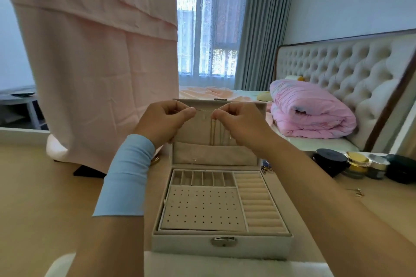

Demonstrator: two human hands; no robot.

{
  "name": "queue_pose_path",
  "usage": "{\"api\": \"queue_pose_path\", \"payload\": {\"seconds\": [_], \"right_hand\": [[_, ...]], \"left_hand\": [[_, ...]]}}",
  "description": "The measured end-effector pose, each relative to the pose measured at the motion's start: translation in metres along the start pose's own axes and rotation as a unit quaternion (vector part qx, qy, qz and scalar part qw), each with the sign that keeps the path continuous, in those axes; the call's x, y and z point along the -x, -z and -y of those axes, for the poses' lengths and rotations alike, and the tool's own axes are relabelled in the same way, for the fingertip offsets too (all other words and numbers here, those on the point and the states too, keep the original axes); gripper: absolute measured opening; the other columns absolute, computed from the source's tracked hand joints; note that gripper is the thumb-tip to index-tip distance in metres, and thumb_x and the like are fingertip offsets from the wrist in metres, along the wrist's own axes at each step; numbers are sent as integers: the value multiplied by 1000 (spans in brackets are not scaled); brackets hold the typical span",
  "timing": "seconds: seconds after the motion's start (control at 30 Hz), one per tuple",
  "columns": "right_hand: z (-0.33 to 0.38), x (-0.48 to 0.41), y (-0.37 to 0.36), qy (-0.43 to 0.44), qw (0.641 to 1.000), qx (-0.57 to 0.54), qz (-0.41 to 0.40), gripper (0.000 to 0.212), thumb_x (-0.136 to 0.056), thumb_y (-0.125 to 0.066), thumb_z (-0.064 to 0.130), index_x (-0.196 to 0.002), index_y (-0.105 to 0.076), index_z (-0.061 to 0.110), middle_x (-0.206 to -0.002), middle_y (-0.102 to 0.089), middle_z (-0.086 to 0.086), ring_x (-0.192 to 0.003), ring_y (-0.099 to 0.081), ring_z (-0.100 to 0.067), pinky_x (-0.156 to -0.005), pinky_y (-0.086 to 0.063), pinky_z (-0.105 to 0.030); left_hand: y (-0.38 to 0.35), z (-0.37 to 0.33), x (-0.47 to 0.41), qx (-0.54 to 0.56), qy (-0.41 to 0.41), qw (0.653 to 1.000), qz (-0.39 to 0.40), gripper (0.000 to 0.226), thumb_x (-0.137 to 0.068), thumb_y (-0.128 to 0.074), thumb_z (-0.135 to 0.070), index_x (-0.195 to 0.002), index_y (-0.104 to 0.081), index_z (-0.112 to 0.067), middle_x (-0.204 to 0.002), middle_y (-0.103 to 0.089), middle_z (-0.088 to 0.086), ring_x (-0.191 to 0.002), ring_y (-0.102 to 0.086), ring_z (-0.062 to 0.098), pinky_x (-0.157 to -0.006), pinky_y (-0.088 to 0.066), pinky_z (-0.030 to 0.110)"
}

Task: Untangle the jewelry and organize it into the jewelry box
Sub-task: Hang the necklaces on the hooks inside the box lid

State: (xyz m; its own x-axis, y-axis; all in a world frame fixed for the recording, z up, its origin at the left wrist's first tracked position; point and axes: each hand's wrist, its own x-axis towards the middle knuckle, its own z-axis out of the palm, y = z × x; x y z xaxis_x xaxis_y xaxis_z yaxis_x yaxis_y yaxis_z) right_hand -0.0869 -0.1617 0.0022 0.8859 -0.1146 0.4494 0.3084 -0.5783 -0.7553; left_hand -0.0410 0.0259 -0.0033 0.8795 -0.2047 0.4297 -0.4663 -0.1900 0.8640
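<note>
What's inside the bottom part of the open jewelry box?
The beige jewelry box tray shows only fittings: a dotted earring panel, ring rolls and small slots, all empty. Anything beneath the panel is covered.

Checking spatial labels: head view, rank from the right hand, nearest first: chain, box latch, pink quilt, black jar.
1. chain: pinched in the right hand, by the lid.
2. pink quilt: on the bed, right.
3. black jar: table, right.
4. box latch: front edge, nearest the person.

Wooden table under jewelry box, jars.
</note>
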Motion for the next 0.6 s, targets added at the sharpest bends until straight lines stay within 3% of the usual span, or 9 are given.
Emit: {"api": "queue_pose_path", "payload": {"seconds": [0.1,0.23,0.47,0.6], "right_hand": [[-8,-13,-18,9,998,37,-57,14,-94,-69,31,-98,-77,21,-78,-65,18,-75,-61,0,-69,-45,-19],[-16,-27,-38,12,990,54,-128,12,-90,-73,28,-95,-79,18,-76,-63,20,-74,-59,4,-65,-40,-7],[-23,-38,-62,9,967,80,-242,9,-89,-73,22,-91,-80,18,-79,-70,9,-72,-58,-1,-60,-36,-6],[-26,-41,-65,0,963,78,-257,8,-87,-70,19,-87,-79,18,-76,-68,10,-75,-62,-5,-59,-35,-5]], "left_hand": [[-3,16,-8,-41,6,997,-65,13,-85,-72,-31,-80,-72,-19,-64,-62,-10,-56,-52,3,-58,-43,24],[-10,33,-15,-104,29,987,-121,18,-82,-72,-37,-68,-69,-25,-73,-68,-9,-75,-63,13,-75,-47,26],[-26,38,-15,-163,77,972,-147,26,-87,-63,-41,-67,-65,-25,-72,-64,-9,-75,-60,15,-70,-40,25],[-26,36,-18,-193,80,967,-149,26,-86,-61,-40,-72,-71,-21,-74,-67,-3,-72,-59,18,-65,-40,24]]}}
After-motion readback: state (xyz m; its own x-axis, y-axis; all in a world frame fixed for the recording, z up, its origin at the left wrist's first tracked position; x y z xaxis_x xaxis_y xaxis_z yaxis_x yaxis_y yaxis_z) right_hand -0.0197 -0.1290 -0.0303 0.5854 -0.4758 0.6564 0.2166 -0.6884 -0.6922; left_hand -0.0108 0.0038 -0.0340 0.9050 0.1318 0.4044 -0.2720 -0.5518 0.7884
